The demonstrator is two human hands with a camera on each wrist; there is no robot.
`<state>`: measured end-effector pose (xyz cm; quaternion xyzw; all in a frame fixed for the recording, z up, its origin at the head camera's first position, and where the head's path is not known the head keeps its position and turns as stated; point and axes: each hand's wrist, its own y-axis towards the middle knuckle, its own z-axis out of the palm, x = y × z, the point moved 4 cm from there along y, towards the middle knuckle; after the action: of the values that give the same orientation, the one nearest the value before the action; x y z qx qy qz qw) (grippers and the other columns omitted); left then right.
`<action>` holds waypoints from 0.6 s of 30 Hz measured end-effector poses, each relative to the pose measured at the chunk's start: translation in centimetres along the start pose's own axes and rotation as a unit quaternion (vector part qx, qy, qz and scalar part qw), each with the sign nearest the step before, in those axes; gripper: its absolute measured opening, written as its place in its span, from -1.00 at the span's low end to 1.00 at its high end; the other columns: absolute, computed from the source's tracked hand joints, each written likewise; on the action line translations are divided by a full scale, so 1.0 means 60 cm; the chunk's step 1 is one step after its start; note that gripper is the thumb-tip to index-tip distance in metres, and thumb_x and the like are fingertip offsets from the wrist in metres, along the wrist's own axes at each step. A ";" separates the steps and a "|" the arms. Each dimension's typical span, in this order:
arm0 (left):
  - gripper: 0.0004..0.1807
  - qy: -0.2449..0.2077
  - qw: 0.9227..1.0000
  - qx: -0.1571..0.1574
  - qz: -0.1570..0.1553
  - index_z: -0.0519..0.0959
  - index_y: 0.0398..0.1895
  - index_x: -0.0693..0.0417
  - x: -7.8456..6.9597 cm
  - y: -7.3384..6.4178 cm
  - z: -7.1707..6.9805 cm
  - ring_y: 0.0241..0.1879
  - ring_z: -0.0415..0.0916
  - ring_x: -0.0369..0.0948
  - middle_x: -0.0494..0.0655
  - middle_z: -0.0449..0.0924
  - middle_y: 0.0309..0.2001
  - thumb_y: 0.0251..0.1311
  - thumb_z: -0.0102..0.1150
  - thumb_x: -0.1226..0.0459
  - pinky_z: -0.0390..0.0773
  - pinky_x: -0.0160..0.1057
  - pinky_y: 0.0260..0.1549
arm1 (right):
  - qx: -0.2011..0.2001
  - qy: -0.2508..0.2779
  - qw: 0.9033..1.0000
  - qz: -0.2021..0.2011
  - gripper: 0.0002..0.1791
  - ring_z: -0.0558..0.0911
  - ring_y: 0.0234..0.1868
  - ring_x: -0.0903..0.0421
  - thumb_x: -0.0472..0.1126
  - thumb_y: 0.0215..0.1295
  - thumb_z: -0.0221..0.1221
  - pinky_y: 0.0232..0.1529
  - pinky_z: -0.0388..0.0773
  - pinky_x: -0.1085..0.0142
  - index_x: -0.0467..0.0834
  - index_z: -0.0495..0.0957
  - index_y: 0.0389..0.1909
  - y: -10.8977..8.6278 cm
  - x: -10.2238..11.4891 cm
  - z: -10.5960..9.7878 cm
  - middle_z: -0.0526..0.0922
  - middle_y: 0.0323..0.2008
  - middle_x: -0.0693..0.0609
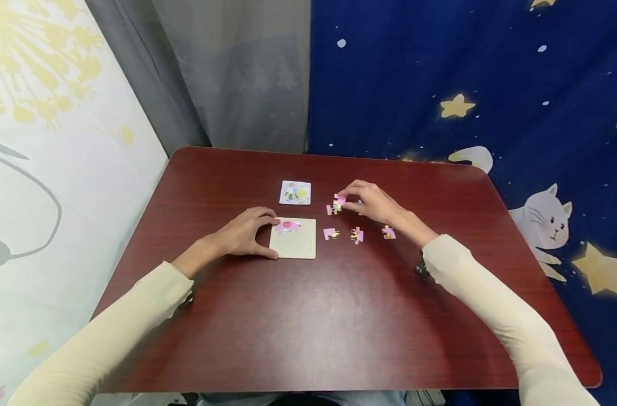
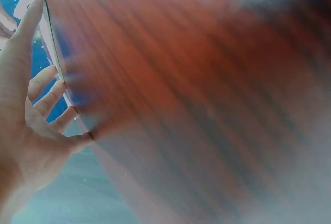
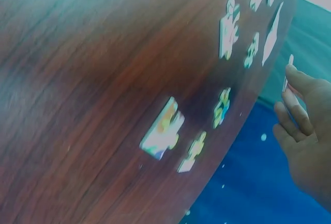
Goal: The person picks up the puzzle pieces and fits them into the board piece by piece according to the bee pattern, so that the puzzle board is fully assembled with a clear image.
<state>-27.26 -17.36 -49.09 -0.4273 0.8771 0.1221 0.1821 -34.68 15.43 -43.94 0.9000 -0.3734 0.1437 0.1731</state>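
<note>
My left hand (image 1: 244, 232) lies at the left side of a cream puzzle tray (image 1: 295, 248), thumb at its lower left corner and fingertips at the upper left. Inside the tray, along the top left, sits a pink puzzle section (image 1: 288, 225) with a round red pattern. In the left wrist view the fingers (image 2: 49, 100) are spread, their tips at the table surface. My right hand (image 1: 369, 202) pinches a small pink puzzle piece (image 1: 339, 199) between thumb and fingertips. The right wrist view shows that piece edge-on, raised above the table.
Several loose pieces lie right of the tray, among them a pink-and-yellow piece (image 1: 331, 233), another (image 1: 357, 235) and one farther right (image 1: 388, 232). One more is partly hidden by my right hand. A square picture card (image 1: 295, 193) lies behind the tray on the reddish-brown table (image 1: 308, 316).
</note>
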 end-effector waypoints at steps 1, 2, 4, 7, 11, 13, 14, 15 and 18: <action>0.02 0.001 1.000 0.000 0.000 0.54 0.37 0.06 0.000 0.000 0.000 0.42 0.24 -0.03 -0.04 0.40 0.35 -0.10 0.54 -0.33 0.20 0.05 0.45 | 0.001 0.001 1.000 -0.006 -0.67 0.66 0.06 -0.03 -0.17 0.38 0.38 0.11 0.58 0.08 -0.12 0.72 0.13 0.001 0.004 0.004 0.69 -0.01 -0.03; 0.03 0.000 1.000 0.000 0.000 0.54 0.37 0.06 0.000 0.001 0.000 0.42 0.24 -0.03 -0.04 0.40 0.35 -0.10 0.54 -0.33 0.20 0.05 0.45 | 0.002 0.003 1.000 -0.011 -0.67 0.66 0.05 -0.03 -0.17 0.37 0.39 0.10 0.59 0.08 -0.13 0.73 0.12 0.002 0.008 0.007 0.70 -0.01 -0.03; 0.03 0.001 1.000 0.000 0.000 0.54 0.37 0.06 0.000 0.001 0.000 0.42 0.24 -0.04 -0.04 0.41 0.34 -0.11 0.55 -0.33 0.20 0.04 0.45 | 0.008 0.006 1.000 -0.016 -0.67 0.66 0.06 -0.02 -0.16 0.38 0.38 0.11 0.59 0.09 -0.11 0.73 0.12 0.004 0.017 0.014 0.70 -0.02 -0.01; 0.03 0.001 1.000 -0.001 0.001 0.55 0.37 0.06 0.000 0.001 0.000 0.42 0.25 -0.04 -0.05 0.41 0.34 -0.12 0.57 -0.32 0.21 0.04 0.44 | 0.021 0.016 0.999 -0.019 -0.67 0.66 0.07 -0.03 -0.13 0.39 0.37 0.12 0.59 0.09 -0.10 0.73 0.12 0.007 0.027 0.027 0.70 -0.01 0.00; 0.01 0.001 1.000 0.000 0.000 0.55 0.36 0.05 0.000 0.002 -0.001 0.41 0.25 -0.05 -0.06 0.41 0.33 -0.12 0.57 -0.31 0.21 0.03 0.45 | 0.037 0.021 0.999 -0.021 -0.65 0.66 0.01 -0.02 -0.12 0.39 0.37 0.05 0.60 0.11 -0.10 0.72 0.14 0.010 0.038 0.043 0.69 0.00 -0.01; 0.01 0.001 1.000 0.001 -0.001 0.55 0.36 0.05 0.000 0.002 0.000 0.41 0.25 -0.05 -0.06 0.41 0.33 -0.11 0.56 -0.31 0.20 0.03 0.45 | 0.044 0.022 0.998 -0.025 -0.65 0.66 0.00 -0.01 -0.13 0.39 0.37 0.02 0.60 0.13 -0.11 0.72 0.15 0.012 0.043 0.051 0.69 0.01 -0.02; 0.01 0.001 1.000 0.001 -0.001 0.55 0.36 0.06 0.001 0.002 0.000 0.41 0.25 -0.05 -0.06 0.42 0.33 -0.11 0.56 -0.31 0.20 0.03 0.45 | 0.048 0.022 0.998 -0.026 -0.64 0.66 0.00 0.01 -0.13 0.39 0.37 0.02 0.60 0.15 -0.11 0.72 0.15 0.012 0.046 0.055 0.69 0.01 -0.01; 0.01 0.000 1.000 0.001 -0.001 0.55 0.36 0.06 0.001 0.002 0.000 0.41 0.25 -0.05 -0.06 0.42 0.33 -0.11 0.56 -0.31 0.20 0.03 0.45 | 0.052 0.023 0.998 -0.026 -0.65 0.66 0.00 0.02 -0.13 0.39 0.37 0.02 0.61 0.16 -0.11 0.72 0.15 0.013 0.049 0.059 0.69 0.01 -0.01; 0.01 0.000 1.000 0.001 0.001 0.55 0.36 0.06 0.001 0.002 0.000 0.41 0.26 -0.05 -0.06 0.42 0.33 -0.10 0.56 -0.31 0.20 0.04 0.45 | 0.060 0.030 0.997 -0.031 -0.65 0.65 0.03 0.03 -0.15 0.39 0.37 0.05 0.62 0.17 -0.12 0.72 0.15 0.014 0.056 0.071 0.68 0.01 -0.01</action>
<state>-27.38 -17.33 -49.13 -0.4262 0.8778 0.1211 0.1822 -32.46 11.02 -46.29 0.9151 -0.3305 0.1877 0.1347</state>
